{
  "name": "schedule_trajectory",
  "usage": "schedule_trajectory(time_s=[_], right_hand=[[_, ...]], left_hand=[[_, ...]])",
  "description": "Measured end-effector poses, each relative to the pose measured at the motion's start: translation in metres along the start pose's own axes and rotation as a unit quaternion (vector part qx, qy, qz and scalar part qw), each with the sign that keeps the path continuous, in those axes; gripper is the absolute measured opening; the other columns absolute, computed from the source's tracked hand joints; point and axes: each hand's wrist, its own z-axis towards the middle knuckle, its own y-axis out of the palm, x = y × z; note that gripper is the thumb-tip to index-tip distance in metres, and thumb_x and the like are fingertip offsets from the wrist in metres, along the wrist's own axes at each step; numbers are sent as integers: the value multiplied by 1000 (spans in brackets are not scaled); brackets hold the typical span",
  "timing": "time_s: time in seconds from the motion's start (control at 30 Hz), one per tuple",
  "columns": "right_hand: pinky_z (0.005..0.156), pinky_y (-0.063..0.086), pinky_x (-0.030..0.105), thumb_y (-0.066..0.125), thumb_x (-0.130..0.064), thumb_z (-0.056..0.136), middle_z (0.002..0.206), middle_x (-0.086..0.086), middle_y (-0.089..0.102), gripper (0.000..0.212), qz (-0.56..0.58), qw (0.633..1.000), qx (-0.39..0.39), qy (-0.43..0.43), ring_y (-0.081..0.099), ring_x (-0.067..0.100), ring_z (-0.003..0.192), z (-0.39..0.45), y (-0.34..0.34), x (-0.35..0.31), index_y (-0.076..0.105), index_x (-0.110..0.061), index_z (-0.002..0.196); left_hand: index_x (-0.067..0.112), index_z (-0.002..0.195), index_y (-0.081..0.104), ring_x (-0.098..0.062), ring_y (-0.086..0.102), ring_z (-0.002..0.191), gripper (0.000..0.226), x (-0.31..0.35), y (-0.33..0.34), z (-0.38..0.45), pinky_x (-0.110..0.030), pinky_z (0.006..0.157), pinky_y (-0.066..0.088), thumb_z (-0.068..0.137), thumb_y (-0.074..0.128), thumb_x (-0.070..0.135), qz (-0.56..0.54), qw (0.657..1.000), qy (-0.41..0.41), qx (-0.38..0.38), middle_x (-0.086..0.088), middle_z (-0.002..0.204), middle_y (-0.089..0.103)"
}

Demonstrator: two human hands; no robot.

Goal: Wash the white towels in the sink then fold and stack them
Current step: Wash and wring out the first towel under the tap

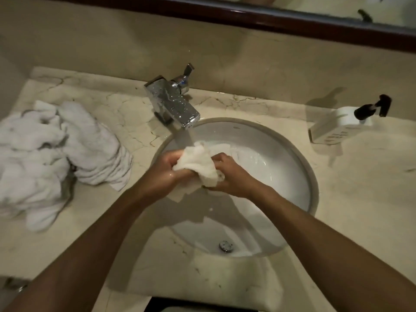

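Note:
A small white towel (198, 163) is bunched between both hands over the round white sink (290, 167). My left hand (167, 174) grips its left side and my right hand (229, 176) grips its right side, fingers curled into the cloth. Water runs from the chrome faucet (172, 104) onto the towel's far end. A loose corner hangs below my hands. A heap of several crumpled white towels (56, 154) lies on the marble counter (364, 199) to the left of the sink.
A white soap dispenser (337, 124) with a black pump stands at the right rear of the counter. The sink drain (225, 246) sits near the front of the bowl. A dark-framed mirror (292, 21) runs along the wall above.

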Motion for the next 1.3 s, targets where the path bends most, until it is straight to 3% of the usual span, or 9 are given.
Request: schedule_trajectory(time_s=[0.13, 0.33, 0.5, 0.67, 0.8, 0.93, 1.03, 1.23, 1.3], right_hand=[[67, 39, 35, 74, -31, 90, 81, 2, 55, 31, 22, 997, -62, 43, 47, 19, 71, 4, -3, 1, 45, -19, 89], [76, 34, 33, 66, -33, 95, 95, 5, 50, 26, -97, 991, -86, -21, 44, 22, 87, -4, -4, 7, 55, -11, 98], [66, 35, 28, 69, -25, 94, 79, -5, 50, 17, 77, 995, 4, 56, 45, 7, 69, -30, -33, 10, 59, -15, 86], [59, 36, 19, 65, -26, 97, 72, -8, 51, 25, 40, 990, 105, 91, 48, 1, 62, -51, -78, -31, 52, -23, 75], [46, 39, 15, 63, -16, 99, 70, -1, 54, 22, 141, 972, 166, 87, 52, 2, 53, -68, -119, -88, 48, -12, 83], [50, 54, 26, 60, -14, 99, 75, 4, 59, 17, 354, 901, 233, 87, 63, 13, 57, -77, -138, -145, 47, -14, 89], [60, 57, 29, 57, -15, 101, 84, 7, 59, 11, 426, 860, 274, 54, 63, 16, 69, -85, -152, -191, 49, -8, 104], [81, 62, 34, 71, -9, 90, 102, 8, 74, 29, 317, 934, 154, -62, 74, 21, 93, -87, -151, -239, 61, -6, 118], [69, 58, 22, 65, 1, 91, 83, -2, 76, 16, 286, 948, 128, -50, 74, 11, 79, -77, -140, -231, 66, -9, 103]], left_hand=[[18, 92, 71, -7, 70, 76, 15, 16, -12, -4, -22, 65, 55, 80, 69, 28, -63, 991, 4, 121, 9, 81, 75], [17, 86, 75, -18, 74, 84, 14, 30, -30, -18, -29, 74, 58, 86, 75, 31, -55, 990, 0, 129, -2, 86, 77], [10, 94, 70, -24, 69, 89, 18, 36, -62, -13, -37, 84, 51, 79, 68, 21, -40, 997, -13, 61, -6, 89, 73], [22, 80, 52, -9, 56, 70, 32, 45, -62, -13, -27, 63, 40, 79, 83, 31, 248, 967, 4, -65, 9, 76, 57], [27, 83, 57, -19, 54, 74, 23, 50, -59, -12, -29, 58, 34, 83, 78, 34, 393, 919, -15, -8, -3, 87, 63], [22, 82, 71, -22, 65, 78, 26, 76, -59, -26, -35, 72, 49, 78, 72, 48, 176, 984, 24, 2, -6, 81, 71], [25, 89, 72, -14, 70, 80, 10, 112, -55, -37, -40, 78, 54, 96, 64, 23, 21, 995, 94, 38, 4, 81, 74], [28, 91, 69, -3, 70, 88, 15, 188, -27, -54, -22, 72, 54, 97, 58, 20, -68, 974, 203, 71, 14, 85, 74], [26, 106, 67, -11, 67, 100, 21, 188, -16, -49, -35, 84, 56, 93, 57, 37, 69, 967, 228, 94, 8, 100, 72]])
